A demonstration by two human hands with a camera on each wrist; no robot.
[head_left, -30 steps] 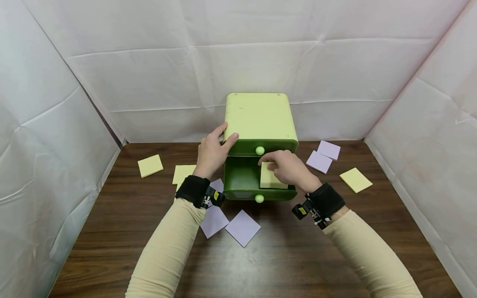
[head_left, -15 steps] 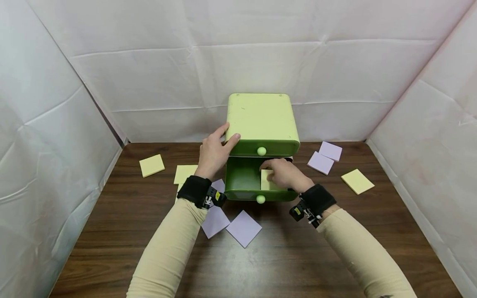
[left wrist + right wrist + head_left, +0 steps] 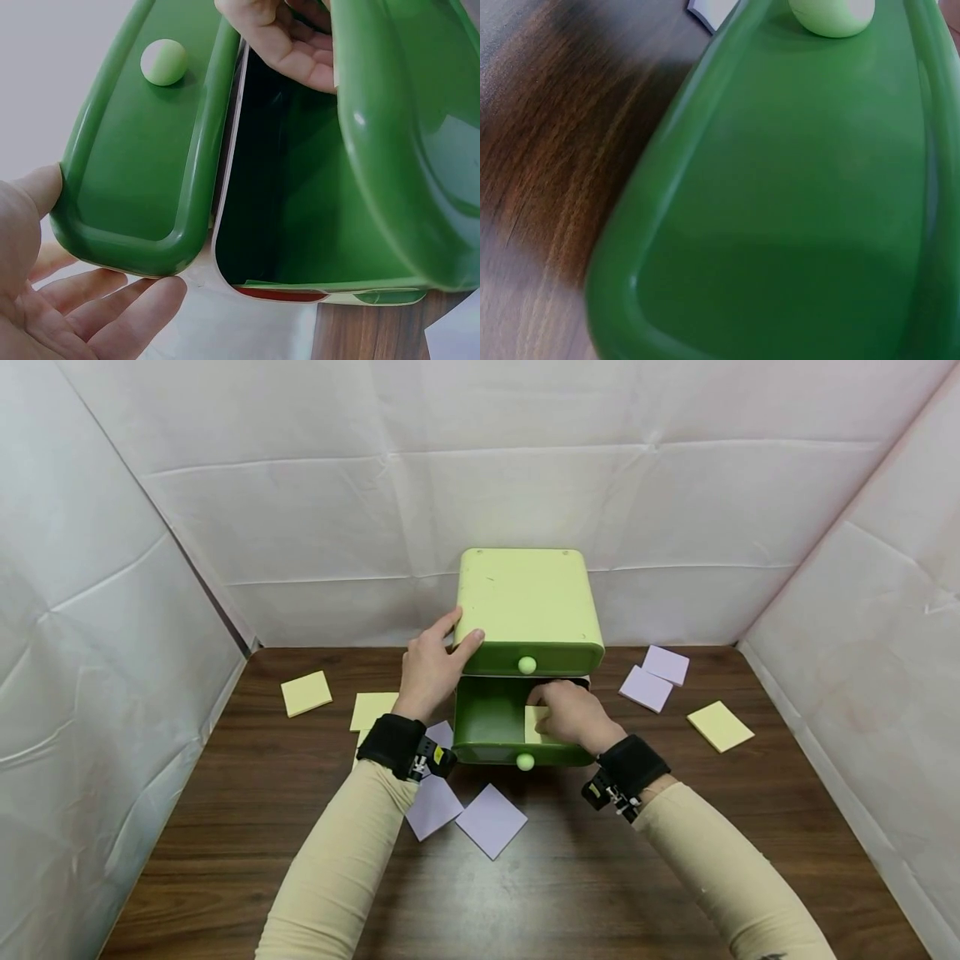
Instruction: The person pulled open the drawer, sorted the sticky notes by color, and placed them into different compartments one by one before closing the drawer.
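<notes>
- Now the yellow note pad [image 3: 533, 724] is set deeper in the open lower drawer [image 3: 487, 720] than a second ago, so the placing looks nearly done.
- It is pinched by the curled right hand [image 3: 572, 714]; the cabinet [image 3: 527, 602] near the tabletop's rear edge is steadied by the flat left hand [image 3: 430, 667].
- The pad lies flat; being square, no long axis is shown.

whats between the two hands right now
In the head view, the open lower drawer of the green drawer box lies between the left hand on the box's corner and the right hand on a yellow note pad.
</notes>
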